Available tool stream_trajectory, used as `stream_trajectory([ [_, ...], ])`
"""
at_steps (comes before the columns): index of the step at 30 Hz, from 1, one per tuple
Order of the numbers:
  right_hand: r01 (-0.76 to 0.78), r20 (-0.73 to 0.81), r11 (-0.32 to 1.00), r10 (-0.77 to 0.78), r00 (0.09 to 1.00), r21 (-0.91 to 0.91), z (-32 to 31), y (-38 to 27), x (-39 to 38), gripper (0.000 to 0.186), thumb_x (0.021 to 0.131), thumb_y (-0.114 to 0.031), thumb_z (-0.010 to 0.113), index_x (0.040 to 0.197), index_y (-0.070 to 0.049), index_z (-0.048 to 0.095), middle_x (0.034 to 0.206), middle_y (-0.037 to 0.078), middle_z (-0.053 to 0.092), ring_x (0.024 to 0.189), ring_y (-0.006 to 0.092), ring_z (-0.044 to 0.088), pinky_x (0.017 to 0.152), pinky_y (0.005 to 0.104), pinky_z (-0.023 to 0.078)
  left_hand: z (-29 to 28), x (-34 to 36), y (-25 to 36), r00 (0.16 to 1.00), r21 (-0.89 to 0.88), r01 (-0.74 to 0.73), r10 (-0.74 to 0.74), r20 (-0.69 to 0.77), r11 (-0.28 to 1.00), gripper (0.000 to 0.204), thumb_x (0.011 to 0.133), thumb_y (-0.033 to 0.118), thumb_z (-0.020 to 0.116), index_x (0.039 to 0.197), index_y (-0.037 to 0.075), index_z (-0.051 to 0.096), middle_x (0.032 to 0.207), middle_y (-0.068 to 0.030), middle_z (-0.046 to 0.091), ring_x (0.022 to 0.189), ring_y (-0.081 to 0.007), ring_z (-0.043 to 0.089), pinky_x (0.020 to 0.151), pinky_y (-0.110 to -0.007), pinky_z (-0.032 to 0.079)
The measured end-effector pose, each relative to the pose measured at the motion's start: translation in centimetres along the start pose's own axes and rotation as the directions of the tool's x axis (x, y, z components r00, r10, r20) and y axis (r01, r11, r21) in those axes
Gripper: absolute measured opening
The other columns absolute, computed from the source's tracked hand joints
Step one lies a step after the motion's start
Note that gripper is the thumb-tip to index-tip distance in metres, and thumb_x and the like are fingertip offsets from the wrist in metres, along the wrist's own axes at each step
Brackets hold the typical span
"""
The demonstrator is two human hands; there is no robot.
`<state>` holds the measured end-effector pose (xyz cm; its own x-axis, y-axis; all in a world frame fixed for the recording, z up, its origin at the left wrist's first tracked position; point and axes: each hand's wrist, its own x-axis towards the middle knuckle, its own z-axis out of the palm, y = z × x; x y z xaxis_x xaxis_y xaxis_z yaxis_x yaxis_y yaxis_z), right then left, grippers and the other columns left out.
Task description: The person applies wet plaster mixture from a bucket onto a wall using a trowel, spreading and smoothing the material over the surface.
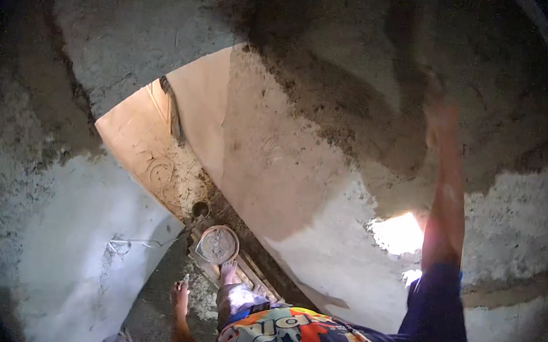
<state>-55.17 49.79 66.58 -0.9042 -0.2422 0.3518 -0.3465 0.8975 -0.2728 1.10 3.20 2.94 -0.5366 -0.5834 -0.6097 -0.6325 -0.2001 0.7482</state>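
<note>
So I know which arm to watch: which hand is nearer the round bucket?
Left. The left hand is below and left of the bucket in the picture; the right hand is raised far away, up and right, by the wall.

A blown-out white patch (397, 234) is glaring beside the right forearm (447, 207), while warm orange light is filling the recess (134, 124) and a cool sheen is paling the lower left wall (70, 237). The upper wall (341, 26) is lying in dim, grainy shadow, and the right hand (440, 114) is looking soft. Fisheye curvature is rounding the view, with black swallowing the corners.
</note>
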Motion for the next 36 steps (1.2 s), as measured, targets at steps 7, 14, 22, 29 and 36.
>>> stream_trajectory([
  [7,-0.392,0.334,0.852,0.278,0.901,0.348,14.4,-0.1,-15.4,0.066,0.09,-0.041,0.06,0.142,-0.007,0.035,0.118,0.01,0.059,0.1,0.0183,0.058,0.086,0.0374,0.048,-1.8,-3.6,-16.1,0.991,0.118,-0.13,0.13,0.012,0.984,0.036,0.094,0.024,0.05,0.123,0.004,0.057,0.131,-0.0199,0.051,0.114,-0.0369,0.052,0.096,-0.04,0.043],
  [14,0.067,0.828,0.993,0.04,0.559,-0.093,41.4,-5.5,-30.2,0.032,0.085,-0.032,0.059,0.101,-0.004,0.061,0.092,0.022,0.065,0.092,0.0342,0.065,0.078,0.0435,0.051,13.9,-7.5,-1.5,0.983,0.325,-0.181,0.176,0.044,0.928,0.016,0.084,0.016,0.067,0.096,0.008,0.061,0.09,-0.011,0.066,0.081,-0.0253,0.063,0.073,-0.036,0.05],
  [22,0.375,0.896,0.927,-0.181,0.406,0.017,75.8,-5.1,-42.0,0.024,0.085,-0.027,0.059,0.094,-0.004,0.06,0.092,0.016,0.067,0.086,0.0352,0.066,0.073,0.0464,0.053,11.2,-10.5,1.0,0.969,0.573,-0.234,0.144,0.199,0.785,0.043,0.08,0.022,0.07,0.119,0.009,0.057,0.118,-0.0166,0.058,0.111,-0.0349,0.053,0.097,-0.047,0.038],
  [29,-0.079,0.923,0.99,0.134,0.36,-0.113,89.5,-6.8,-50.4,0.032,0.086,-0.036,0.05,0.1,-0.008,0.059,0.098,0.021,0.065,0.095,0.0397,0.063,0.08,0.0494,0.051,11.3,-9.8,-3.3,0.985,0.648,-0.119,0.005,0.174,0.752,0.044,0.079,0.027,0.07,0.115,0.006,0.057,0.126,-0.014,0.055,0.116,-0.0339,0.051,0.1,-0.048,0.034],
  [36,-0.131,0.925,0.981,-0.083,0.371,0.141,87.8,-4.7,-53.7,0.037,0.086,-0.043,0.052,0.112,-0.018,0.06,0.098,0.02,0.065,0.094,0.0411,0.061,0.081,0.0518,0.049,10.9,-9.4,-3.5,0.989,0.635,-0.075,-0.026,0.148,0.769,0.044,0.076,0.023,0.071,0.113,0.005,0.058,0.122,-0.0129,0.058,0.113,-0.0333,0.053,0.099,-0.046,0.036],
])
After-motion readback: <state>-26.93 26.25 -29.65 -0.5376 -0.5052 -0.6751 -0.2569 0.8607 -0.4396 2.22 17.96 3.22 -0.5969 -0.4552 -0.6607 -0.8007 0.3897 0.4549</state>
